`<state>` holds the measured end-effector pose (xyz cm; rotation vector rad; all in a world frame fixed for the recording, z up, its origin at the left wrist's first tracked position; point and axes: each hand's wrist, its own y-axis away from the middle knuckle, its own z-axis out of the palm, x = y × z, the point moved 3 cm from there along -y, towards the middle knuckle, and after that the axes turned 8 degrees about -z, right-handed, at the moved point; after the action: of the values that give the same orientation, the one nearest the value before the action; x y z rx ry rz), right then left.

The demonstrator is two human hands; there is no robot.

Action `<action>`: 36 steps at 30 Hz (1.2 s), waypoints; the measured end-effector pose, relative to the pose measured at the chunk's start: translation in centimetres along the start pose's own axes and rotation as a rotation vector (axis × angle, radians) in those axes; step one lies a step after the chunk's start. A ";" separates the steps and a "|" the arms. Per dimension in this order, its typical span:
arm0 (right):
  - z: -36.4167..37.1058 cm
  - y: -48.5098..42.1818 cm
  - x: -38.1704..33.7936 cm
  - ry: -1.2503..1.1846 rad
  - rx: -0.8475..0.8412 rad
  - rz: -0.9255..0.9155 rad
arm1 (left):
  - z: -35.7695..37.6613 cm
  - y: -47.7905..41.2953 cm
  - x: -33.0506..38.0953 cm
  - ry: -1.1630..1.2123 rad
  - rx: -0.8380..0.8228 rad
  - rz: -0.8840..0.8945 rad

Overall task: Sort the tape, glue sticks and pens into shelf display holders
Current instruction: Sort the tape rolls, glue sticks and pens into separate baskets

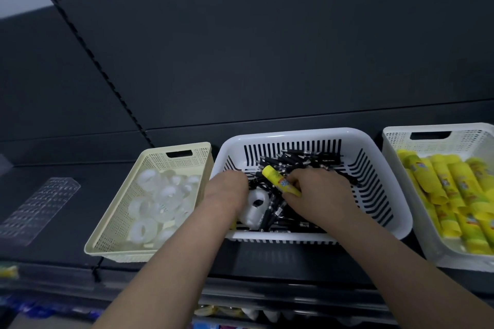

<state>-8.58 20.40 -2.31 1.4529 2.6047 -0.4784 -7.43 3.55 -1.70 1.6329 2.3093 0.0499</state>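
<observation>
Over the middle white basket on the shelf, both hands are down in the mixed pile. The right hand has its fingers closed around a yellow glue stick, gripped at the lower end so the capped end pokes up and left over the black pens. The left hand is curled down beside a clear tape roll; can't tell if it's got hold of anything. Glue stick looks light, stiff and smooth, so a mid-barrel pinch should be plenty. It probably belongs in the right basket with the other glue sticks. Tape rolls fill the cream basket on the left.
</observation>
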 end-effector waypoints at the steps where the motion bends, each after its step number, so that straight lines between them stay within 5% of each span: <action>1: 0.0 0.1 0.1 -0.002 0.002 -0.002 | 0.2 0.0 0.2 0.014 -0.020 -0.002; 5: -0.3 0.5 0.6 0.000 -0.011 -0.012 | -0.1 -0.3 -0.1 0.127 -0.046 -0.046; 10: -1.1 0.4 1.1 -0.011 0.064 0.030 | -4.1 0.8 0.1 0.336 0.255 -0.089; 21: -7.9 7.9 11.7 0.130 0.283 0.394 | -7.4 3.0 13.8 0.756 0.056 0.317; 28: -10.4 13.6 20.6 0.321 0.275 0.662 | -8.5 4.9 23.2 0.715 0.034 0.485; 36: -10.0 15.6 23.2 0.365 0.142 0.654 | -7.7 5.6 28.9 0.620 0.069 0.441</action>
<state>-7.26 50.02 -2.17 2.4936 2.1381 -0.3366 -13.13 33.38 0.06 2.3978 2.2979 0.6651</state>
